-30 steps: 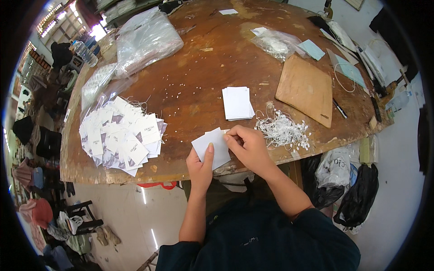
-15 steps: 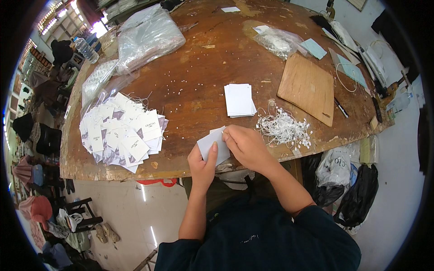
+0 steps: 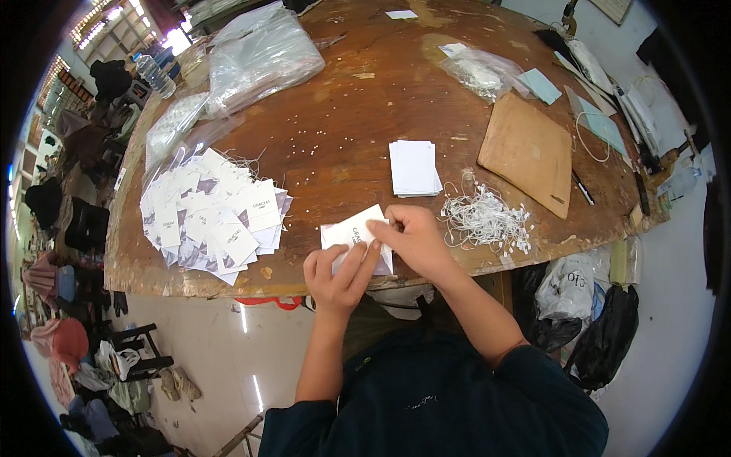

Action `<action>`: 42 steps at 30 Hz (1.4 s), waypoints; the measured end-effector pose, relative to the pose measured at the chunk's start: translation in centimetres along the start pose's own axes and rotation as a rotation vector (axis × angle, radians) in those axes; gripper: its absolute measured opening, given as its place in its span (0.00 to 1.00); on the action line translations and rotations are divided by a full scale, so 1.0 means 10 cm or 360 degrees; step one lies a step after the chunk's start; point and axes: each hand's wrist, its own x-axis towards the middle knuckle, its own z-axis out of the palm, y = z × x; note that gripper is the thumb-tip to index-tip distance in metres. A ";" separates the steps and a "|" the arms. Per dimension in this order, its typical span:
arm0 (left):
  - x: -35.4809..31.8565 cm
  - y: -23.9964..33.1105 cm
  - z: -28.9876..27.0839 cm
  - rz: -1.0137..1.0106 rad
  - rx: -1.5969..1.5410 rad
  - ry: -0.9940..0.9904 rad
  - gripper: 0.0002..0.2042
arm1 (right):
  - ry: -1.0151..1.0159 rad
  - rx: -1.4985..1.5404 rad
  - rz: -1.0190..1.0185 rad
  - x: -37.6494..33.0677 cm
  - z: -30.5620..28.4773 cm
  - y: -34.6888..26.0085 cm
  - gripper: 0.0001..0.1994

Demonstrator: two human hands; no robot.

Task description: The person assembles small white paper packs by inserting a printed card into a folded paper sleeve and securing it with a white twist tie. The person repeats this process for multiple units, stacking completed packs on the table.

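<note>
At the table's near edge, both hands are on white printed hang tags [image 3: 352,228], with a purplish-grey one showing underneath. My left hand [image 3: 339,278] has its fingers over the lower left part of the tags, and its thumb is hidden. At the upper right edge, my right hand [image 3: 419,240] pinches the tag between thumb and bent fingers. Just beyond lies a neat stack of blank white cards [image 3: 413,167]. Right of that is a tangled heap of white tag strings [image 3: 487,219]. A large loose pile of strung tags [image 3: 209,213] spreads out on the left.
The worn wooden table [image 3: 320,183] has small white bits scattered over it. Clear plastic bags [image 3: 263,57] lie at the far left, a bottle [image 3: 154,76] beside them. A wooden board [image 3: 528,152], pen [image 3: 583,187] and face mask [image 3: 598,126] are at the right. Bags [image 3: 567,289] hang below.
The tags in my hands have turned from a plain grey face to a printed white one. My left fingers have moved on top of them. The view has shifted slightly.
</note>
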 end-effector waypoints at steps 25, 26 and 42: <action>0.80 3.09 1.28 0.1191 -0.1619 -0.0887 0.14 | 0.1918 -0.1037 0.0173 -2.82 -1.69 1.22 0.06; 0.70 3.36 1.37 0.1262 -0.1639 -0.0941 0.14 | 0.2015 -0.1024 0.0280 -3.02 -1.74 1.37 0.06; -0.72 5.41 3.35 0.1317 -0.1279 -0.1929 0.20 | 0.1552 -0.1263 0.1401 -3.65 -2.98 4.81 0.17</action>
